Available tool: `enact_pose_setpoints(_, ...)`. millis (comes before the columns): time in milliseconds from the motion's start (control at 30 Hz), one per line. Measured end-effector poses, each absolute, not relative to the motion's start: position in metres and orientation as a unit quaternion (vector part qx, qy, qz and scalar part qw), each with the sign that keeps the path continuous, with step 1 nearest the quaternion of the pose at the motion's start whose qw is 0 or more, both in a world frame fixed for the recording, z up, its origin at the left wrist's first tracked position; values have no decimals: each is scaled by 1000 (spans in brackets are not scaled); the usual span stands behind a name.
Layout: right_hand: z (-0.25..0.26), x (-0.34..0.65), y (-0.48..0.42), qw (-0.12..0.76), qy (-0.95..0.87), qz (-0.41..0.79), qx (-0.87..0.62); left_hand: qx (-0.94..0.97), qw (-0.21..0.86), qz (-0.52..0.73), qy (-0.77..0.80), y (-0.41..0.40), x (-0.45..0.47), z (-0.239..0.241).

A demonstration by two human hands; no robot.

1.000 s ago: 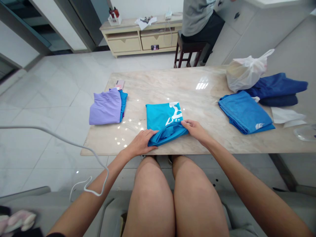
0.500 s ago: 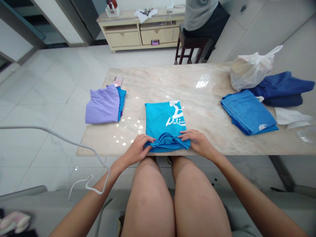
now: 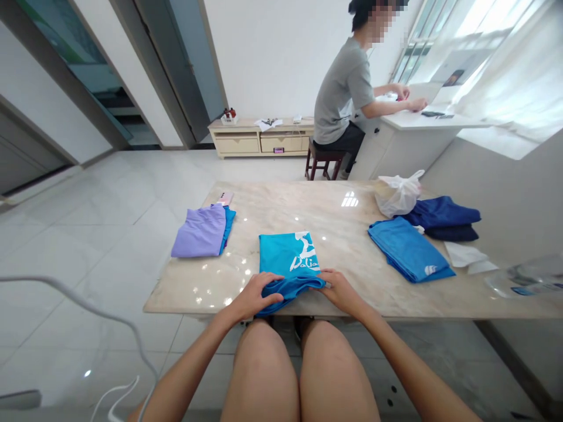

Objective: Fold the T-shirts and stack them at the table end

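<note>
A turquoise-blue T-shirt (image 3: 278, 252) lies folded near the front edge of the table, with white lettering and a white figure on its right side. Its near end is bunched up into a loose fold. My left hand (image 3: 257, 298) has its fingers and thumb around the left part of that fold. At the right end, my right hand (image 3: 341, 290) pinches the fold's edge; the thumb is partly hidden by cloth. Further left on the table sits a folded lilac garment (image 3: 200, 231), with blue cloth (image 3: 229, 225) showing from under it.
On the marble-look table (image 3: 343, 234) a blue folded garment (image 3: 407, 249), dark blue clothes (image 3: 444, 214), a white plastic bag (image 3: 400, 196), paper (image 3: 468, 257) and a clear bottle (image 3: 528, 278) lie right. A phone (image 3: 226, 198) is behind the lilac garment. Beyond, a person (image 3: 341, 94) sits on a stool.
My view has tilted up, bringing the seated person and window in. The near edge of the T-shirt is lifted and turned further over in my hands.
</note>
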State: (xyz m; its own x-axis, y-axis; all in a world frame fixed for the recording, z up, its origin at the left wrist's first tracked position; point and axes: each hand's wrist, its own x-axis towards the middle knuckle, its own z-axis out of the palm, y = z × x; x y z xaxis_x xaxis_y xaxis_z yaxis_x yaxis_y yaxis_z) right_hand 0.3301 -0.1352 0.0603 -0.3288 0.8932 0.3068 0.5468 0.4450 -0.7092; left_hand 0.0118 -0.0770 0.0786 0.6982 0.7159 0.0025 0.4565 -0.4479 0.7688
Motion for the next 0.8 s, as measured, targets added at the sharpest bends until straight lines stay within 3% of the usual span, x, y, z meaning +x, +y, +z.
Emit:
enact_pose_setpoints(333,79,337,-130,401,-728,267,-488,887,253,91,375,-81,24,70)
enact_pose_setpoints(600,69,344,-143,427,-563,389,-591,706,516,221,432,-82,6,95)
enact_pose_setpoints(800,45,345,-134,395,-469,471,-634,519,682,249,451,-59,28,64)
